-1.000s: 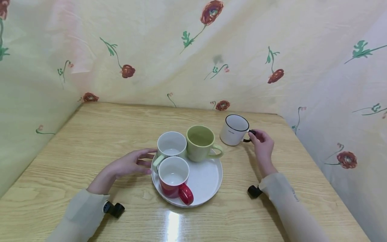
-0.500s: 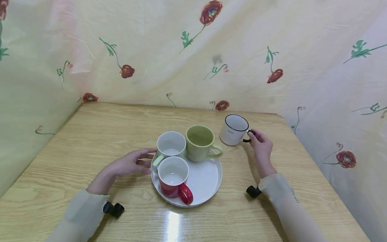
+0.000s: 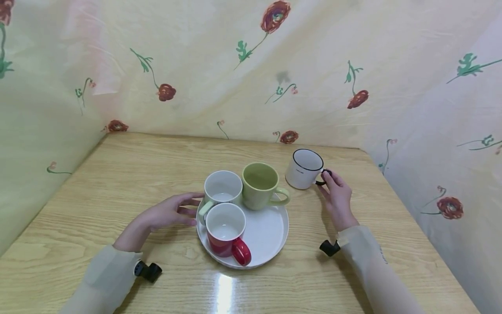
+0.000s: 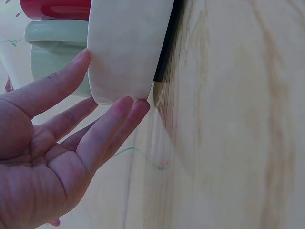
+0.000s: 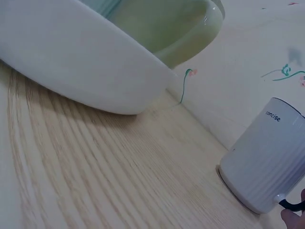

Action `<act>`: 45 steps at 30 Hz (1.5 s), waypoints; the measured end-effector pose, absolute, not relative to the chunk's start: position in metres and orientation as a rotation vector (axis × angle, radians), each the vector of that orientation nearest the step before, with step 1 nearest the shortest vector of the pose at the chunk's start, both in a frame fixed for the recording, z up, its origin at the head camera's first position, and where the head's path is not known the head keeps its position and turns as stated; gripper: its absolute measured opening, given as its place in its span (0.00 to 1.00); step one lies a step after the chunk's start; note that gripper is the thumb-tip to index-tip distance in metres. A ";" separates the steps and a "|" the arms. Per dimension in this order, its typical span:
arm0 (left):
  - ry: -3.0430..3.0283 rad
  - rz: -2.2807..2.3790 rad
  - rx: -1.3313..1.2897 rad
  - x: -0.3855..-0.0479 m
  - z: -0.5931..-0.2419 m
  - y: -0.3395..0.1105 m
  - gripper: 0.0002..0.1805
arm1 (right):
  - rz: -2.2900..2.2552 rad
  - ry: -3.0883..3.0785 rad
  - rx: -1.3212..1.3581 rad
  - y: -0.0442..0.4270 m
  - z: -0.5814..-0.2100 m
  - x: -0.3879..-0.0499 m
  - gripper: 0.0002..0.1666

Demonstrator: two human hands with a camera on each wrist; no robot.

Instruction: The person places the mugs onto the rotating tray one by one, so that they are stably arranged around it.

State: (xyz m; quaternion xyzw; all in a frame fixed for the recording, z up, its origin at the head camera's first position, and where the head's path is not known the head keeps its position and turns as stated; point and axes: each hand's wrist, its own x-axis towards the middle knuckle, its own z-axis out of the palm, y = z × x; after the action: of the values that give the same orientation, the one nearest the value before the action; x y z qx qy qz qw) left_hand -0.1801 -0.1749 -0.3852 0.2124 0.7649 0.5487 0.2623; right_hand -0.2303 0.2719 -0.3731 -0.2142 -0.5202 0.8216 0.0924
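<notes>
A white mug (image 3: 301,174) with a black rim and black handle stands upright on the table, right of a round white tray (image 3: 270,244). My right hand (image 3: 338,196) pinches that mug's handle; only its fingertips show in the right wrist view. At the tray's left edge, the fingers of my left hand (image 3: 168,212) touch the rim, fairly straight and spread. In the left wrist view they lie against the tray's side wall (image 4: 124,52). On the tray stand a red mug (image 3: 223,244), a pale green-handled mug (image 3: 221,185) with white inside, and an olive-green mug (image 3: 256,198).
The wooden table (image 3: 129,170) runs back to a flower-patterned cloth (image 3: 208,65), which also hangs at both sides. A small black device (image 3: 148,271) is strapped at the left cuff, and another black device (image 3: 329,247) at the right cuff.
My right hand has shifted slightly at the mug's handle, its fingers now lower around it. The mugs, the tray and my left hand stay where they were.
</notes>
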 end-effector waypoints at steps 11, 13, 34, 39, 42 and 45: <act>2.049 1.493 0.566 -0.181 -0.386 -0.174 0.40 | 2.433 -1.499 -0.599 0.271 -0.374 -0.231 0.02; 2.042 1.499 0.562 -0.182 -0.387 -0.174 0.40 | 2.422 -1.512 -0.583 0.270 -0.374 -0.230 0.02; 2.072 1.480 0.546 -0.180 -0.384 -0.173 0.40 | 2.387 -1.606 -0.572 0.273 -0.369 -0.212 0.04; 2.066 1.483 0.547 -0.180 -0.384 -0.173 0.40 | 2.429 -1.566 -0.565 0.272 -0.364 -0.201 0.06; 2.069 1.480 0.549 -0.180 -0.384 -0.173 0.40 | 2.442 -1.550 -0.552 0.271 -0.361 -0.195 0.06; 2.076 1.475 0.548 -0.180 -0.384 -0.173 0.40 | 2.454 -1.546 -0.527 0.271 -0.358 -0.189 0.05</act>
State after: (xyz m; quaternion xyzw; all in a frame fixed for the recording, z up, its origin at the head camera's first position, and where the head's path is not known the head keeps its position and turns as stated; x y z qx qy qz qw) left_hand -0.1801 -0.1729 -0.3843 0.2029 0.7684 0.5459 0.2653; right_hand -0.1888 0.2709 -0.3578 -0.1779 -0.5220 0.8286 0.0967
